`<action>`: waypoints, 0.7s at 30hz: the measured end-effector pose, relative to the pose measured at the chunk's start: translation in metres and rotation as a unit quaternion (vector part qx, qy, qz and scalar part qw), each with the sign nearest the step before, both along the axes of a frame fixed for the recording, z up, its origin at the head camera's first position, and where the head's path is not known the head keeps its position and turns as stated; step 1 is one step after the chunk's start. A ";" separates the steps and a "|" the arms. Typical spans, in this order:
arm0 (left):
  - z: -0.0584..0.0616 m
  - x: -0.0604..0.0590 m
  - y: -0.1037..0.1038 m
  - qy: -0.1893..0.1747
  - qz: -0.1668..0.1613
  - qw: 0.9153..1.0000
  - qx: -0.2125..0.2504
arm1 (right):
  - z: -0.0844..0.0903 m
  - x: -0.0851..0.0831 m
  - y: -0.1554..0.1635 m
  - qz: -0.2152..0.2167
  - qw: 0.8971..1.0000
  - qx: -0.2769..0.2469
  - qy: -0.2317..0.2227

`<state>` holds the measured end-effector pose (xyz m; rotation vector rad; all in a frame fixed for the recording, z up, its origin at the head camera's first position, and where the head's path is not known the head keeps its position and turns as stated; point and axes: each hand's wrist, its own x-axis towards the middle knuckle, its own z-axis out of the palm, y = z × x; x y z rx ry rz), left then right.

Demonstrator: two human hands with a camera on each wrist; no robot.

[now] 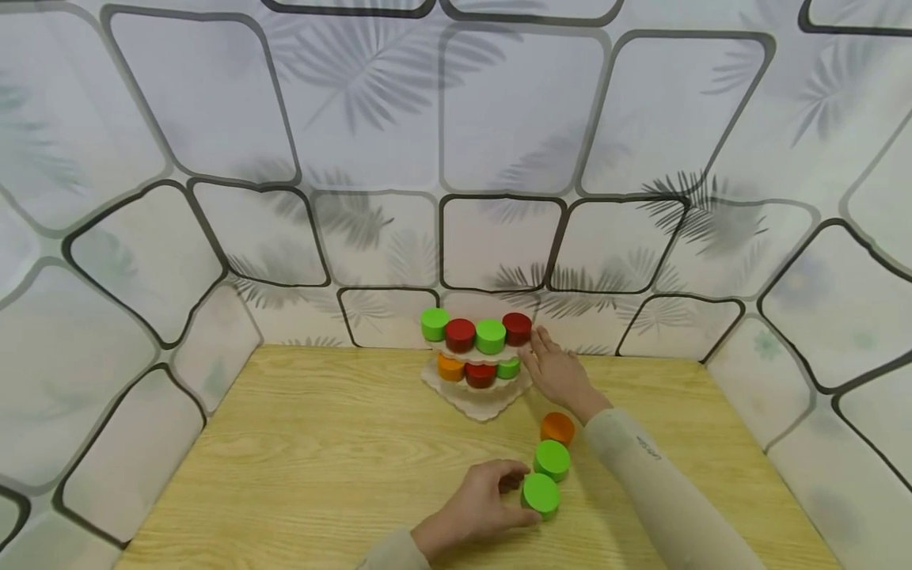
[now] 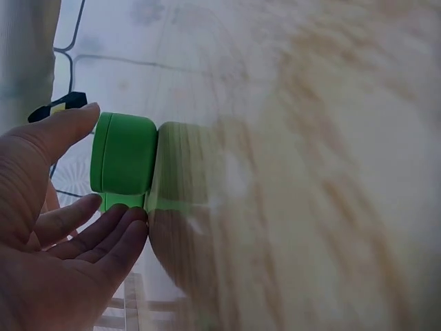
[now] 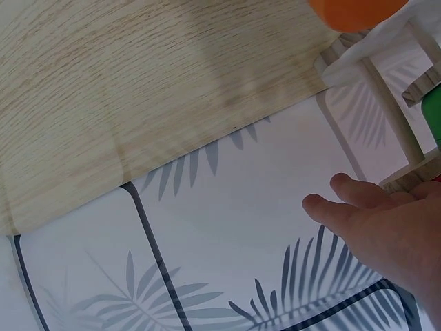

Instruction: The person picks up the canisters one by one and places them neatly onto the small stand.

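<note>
In the head view my left hand (image 1: 492, 503) is at the nearest green round tin (image 1: 541, 495), thumb and fingers on two sides of it. The left wrist view shows the thumb at one edge of this green tin (image 2: 125, 155) and fingertips at the opposite edge. Extended fingers of my right hand (image 1: 559, 376) rest beside the red round tin (image 1: 516, 328) at the right end of the two-tier stand's (image 1: 479, 405) upper shelf. The right wrist view has that hand (image 3: 386, 221) beside the stand's wooden frame (image 3: 393, 110). Its far fingers are partly hidden.
A second green tin (image 1: 552, 460) and an orange tin (image 1: 557, 428) line up behind the nearest one on the wooden table (image 1: 321, 443). Red, green and orange tins fill both shelves. A patterned wall (image 1: 385, 237) stands directly behind the stand.
</note>
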<state>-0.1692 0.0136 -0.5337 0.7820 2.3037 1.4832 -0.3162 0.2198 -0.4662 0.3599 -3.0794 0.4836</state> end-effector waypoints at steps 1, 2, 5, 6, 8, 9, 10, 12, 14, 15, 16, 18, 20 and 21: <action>0.000 0.000 0.000 0.004 0.001 1.000 -0.004 | 0.000 0.000 0.000 0.000 1.000 0.001 0.000; -0.001 0.000 0.000 0.008 0.002 1.000 -0.008 | 0.000 0.000 0.000 0.000 1.000 0.002 -0.001; -0.001 0.000 0.001 0.022 0.004 1.000 -0.016 | 0.000 -0.001 -0.001 -0.001 1.000 0.003 -0.002; -0.001 0.000 0.002 0.022 0.007 1.000 -0.017 | 0.000 -0.001 -0.001 -0.001 1.000 0.003 -0.002; -0.001 0.000 0.003 0.029 0.009 0.999 -0.018 | -0.001 -0.001 -0.001 -0.002 1.000 0.002 -0.003; -0.001 0.000 0.004 0.034 0.009 0.999 -0.019 | -0.001 -0.001 -0.001 -0.002 1.000 0.003 -0.002; -0.001 0.000 0.004 0.037 0.010 0.999 -0.018 | -0.001 -0.001 -0.001 -0.002 1.000 0.002 -0.003; 0.000 0.001 0.006 0.048 0.010 0.999 -0.018 | -0.001 0.000 0.000 -0.002 1.000 0.001 -0.003; 0.000 0.001 0.006 0.058 0.011 0.998 -0.019 | -0.001 0.000 -0.001 0.000 1.000 -0.001 -0.003; 0.000 0.001 0.007 0.063 0.011 0.998 -0.021 | -0.001 0.000 0.000 0.000 1.000 -0.001 -0.003; 0.000 0.001 0.007 0.066 0.012 0.997 -0.022 | -0.001 0.000 0.000 0.000 1.000 -0.002 -0.003; -0.001 0.000 0.008 0.070 0.012 0.997 -0.025 | -0.001 -0.001 0.000 0.001 1.000 -0.002 -0.003; -0.001 0.000 0.008 0.073 0.010 0.997 -0.025 | -0.001 -0.001 0.000 0.001 1.000 -0.002 -0.004; -0.002 -0.001 0.008 0.069 0.010 0.997 -0.024 | -0.001 -0.001 0.000 0.000 1.000 -0.002 -0.004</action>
